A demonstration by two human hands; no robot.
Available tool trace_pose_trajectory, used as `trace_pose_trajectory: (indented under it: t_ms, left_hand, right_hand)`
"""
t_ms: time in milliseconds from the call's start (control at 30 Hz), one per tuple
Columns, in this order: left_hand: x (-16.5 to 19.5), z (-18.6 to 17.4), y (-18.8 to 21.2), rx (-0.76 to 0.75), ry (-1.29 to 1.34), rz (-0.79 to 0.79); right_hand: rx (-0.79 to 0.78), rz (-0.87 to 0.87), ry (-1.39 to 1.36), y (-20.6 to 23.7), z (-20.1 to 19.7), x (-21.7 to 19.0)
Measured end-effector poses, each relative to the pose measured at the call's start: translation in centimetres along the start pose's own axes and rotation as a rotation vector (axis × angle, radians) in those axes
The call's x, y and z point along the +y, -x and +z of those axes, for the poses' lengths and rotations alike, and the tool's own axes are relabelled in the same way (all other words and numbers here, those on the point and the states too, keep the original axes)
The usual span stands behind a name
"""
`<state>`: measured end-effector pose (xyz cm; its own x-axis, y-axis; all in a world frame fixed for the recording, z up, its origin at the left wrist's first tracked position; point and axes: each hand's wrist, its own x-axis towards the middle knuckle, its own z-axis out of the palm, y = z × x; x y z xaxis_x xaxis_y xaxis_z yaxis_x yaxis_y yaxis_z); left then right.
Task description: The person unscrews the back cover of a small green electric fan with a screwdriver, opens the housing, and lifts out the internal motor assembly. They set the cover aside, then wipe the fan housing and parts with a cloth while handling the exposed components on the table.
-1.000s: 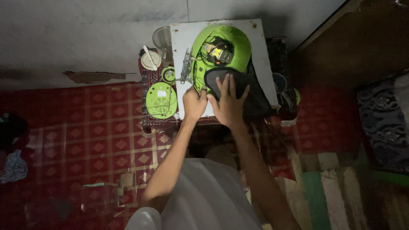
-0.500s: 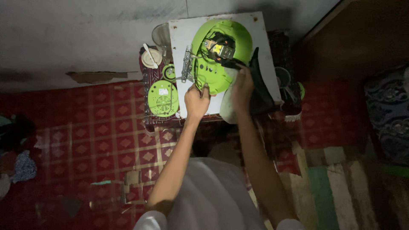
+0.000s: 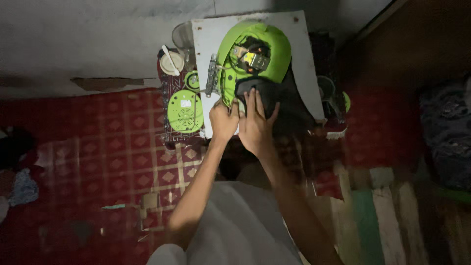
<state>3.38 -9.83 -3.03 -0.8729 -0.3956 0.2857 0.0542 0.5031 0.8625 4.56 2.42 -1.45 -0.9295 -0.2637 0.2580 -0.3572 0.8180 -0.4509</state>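
Note:
A green plastic appliance housing (image 3: 267,41) lies open on a white board (image 3: 300,59), its motor and wiring (image 3: 251,56) showing inside. A black part (image 3: 279,100) covers its near side. My right hand (image 3: 256,122) presses flat on that black part with fingers spread. My left hand (image 3: 223,120) is closed on the housing's near green rim, right beside the other hand. A metal tool (image 3: 212,76) lies along the board's left edge.
A round green cover (image 3: 185,111) and a smaller green piece (image 3: 192,81) lie on a patterned cloth left of the board. A white bowl with a spoon (image 3: 171,63) and a clear glass (image 3: 182,35) stand behind. Red patterned flooring spreads left; dark clutter sits right.
The black part, held up on edge at the right half a second ago, now lies flat over the housing's near side. My right hand came back on top of it, next to the left.

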Motion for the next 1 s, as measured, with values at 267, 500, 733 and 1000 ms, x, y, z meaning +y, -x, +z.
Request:
trace_pose_trajectory:
  t_ms: [267, 500, 733, 1000]
  left_hand:
    - [-0.3, 0.0, 0.4, -0.001, -0.045, -0.058]
    - [-0.1, -0.1, 0.4, 0.01, 0.007, 0.005]
    - [-0.1, -0.1, 0.8, -0.007, 0.024, 0.007]
    - [-0.9, 0.0, 0.6, 0.019, 0.039, 0.045]
  right_hand:
    - [-0.01, 0.024, -0.028, -2.2, -0.9, -0.1]
    - [-0.017, -0.063, -0.092, -0.4, -1.8, -0.5]
    - [-0.125, 0.026, -0.131, -2.4, -1.5, -0.3]
    - [-0.018, -0.072, -0.06, -1.2, -1.3, 0.0]
